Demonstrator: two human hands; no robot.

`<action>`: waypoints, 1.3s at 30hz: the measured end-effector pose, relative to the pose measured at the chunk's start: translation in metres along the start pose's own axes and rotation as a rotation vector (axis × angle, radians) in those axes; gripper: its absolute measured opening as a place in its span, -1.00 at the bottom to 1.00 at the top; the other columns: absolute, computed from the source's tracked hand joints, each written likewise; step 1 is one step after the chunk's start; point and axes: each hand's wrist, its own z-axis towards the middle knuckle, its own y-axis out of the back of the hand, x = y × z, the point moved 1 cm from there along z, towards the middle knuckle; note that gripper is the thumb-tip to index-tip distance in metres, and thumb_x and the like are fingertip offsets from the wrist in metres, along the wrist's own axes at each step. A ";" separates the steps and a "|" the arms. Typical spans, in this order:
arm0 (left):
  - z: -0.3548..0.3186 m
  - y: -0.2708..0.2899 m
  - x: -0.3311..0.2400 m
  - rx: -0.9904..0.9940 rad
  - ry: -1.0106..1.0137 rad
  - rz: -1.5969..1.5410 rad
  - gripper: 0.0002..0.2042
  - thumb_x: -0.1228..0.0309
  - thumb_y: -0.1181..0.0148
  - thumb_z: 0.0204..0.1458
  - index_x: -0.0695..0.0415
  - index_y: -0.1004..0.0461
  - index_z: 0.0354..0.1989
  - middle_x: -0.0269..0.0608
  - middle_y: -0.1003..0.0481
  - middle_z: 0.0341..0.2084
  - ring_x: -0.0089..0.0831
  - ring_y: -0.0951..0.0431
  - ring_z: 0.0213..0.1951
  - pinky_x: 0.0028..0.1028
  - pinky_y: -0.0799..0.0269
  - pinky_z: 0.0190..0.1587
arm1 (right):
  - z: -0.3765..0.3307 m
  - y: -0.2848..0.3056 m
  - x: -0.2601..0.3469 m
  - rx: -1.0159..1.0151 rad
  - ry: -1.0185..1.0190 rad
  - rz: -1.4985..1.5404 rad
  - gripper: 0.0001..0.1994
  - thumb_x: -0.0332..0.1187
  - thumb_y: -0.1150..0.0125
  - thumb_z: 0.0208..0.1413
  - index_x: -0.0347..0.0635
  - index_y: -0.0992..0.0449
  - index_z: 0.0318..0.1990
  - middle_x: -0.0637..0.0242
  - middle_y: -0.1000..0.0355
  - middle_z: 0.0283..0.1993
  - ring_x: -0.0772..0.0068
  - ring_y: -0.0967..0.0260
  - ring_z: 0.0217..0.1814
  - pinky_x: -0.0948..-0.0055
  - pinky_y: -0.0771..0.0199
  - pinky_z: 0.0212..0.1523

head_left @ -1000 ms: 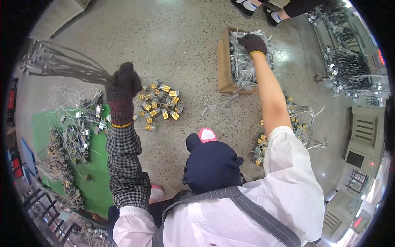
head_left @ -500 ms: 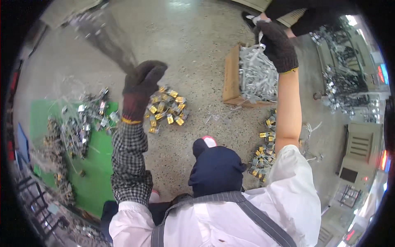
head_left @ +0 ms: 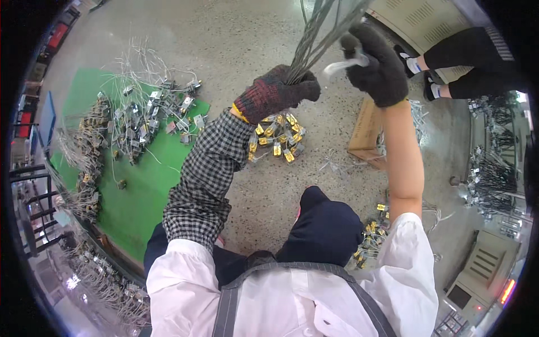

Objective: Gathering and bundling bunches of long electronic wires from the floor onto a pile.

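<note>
In a dark knitted glove, my left hand [head_left: 278, 95] is closed round a bundle of grey wires [head_left: 314, 42]. The wires fan upward out of the picture, so their far ends are hidden. Below this hand shows a cluster of small yellow-and-grey connectors [head_left: 278, 140]; whether it hangs from the bundle or lies on the floor I cannot tell. My right hand [head_left: 376, 67], also in a dark glove, is raised beside the wires. Its fingers are closed on a whitish strip [head_left: 343, 66], blurred by motion.
A cardboard box [head_left: 368, 132] of whitish strips stands behind my right forearm. On the left, wired connectors [head_left: 137, 121] lie heaped on a green mat [head_left: 132, 196]. More yellow connectors [head_left: 370, 238] lie near my right side. Another person's legs [head_left: 466, 67] are at far right.
The wire bundle has swung from the upper left to upright as my left hand moved right. My right hand stays closed on the strip, now nearer the wires. The whole view has turned.
</note>
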 end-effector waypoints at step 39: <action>0.016 -0.013 0.033 -0.404 -0.597 0.329 -0.63 0.03 -0.20 -0.03 0.14 -0.54 -0.44 -0.28 -0.46 -0.68 -0.54 -0.44 -0.63 -0.46 -0.37 -0.55 | -0.102 0.088 -0.007 0.094 0.252 -2.104 -0.86 -0.40 -0.22 -0.09 -0.10 -0.53 -0.31 0.22 -0.50 -0.23 0.15 -0.45 -0.15 0.26 -0.45 -0.15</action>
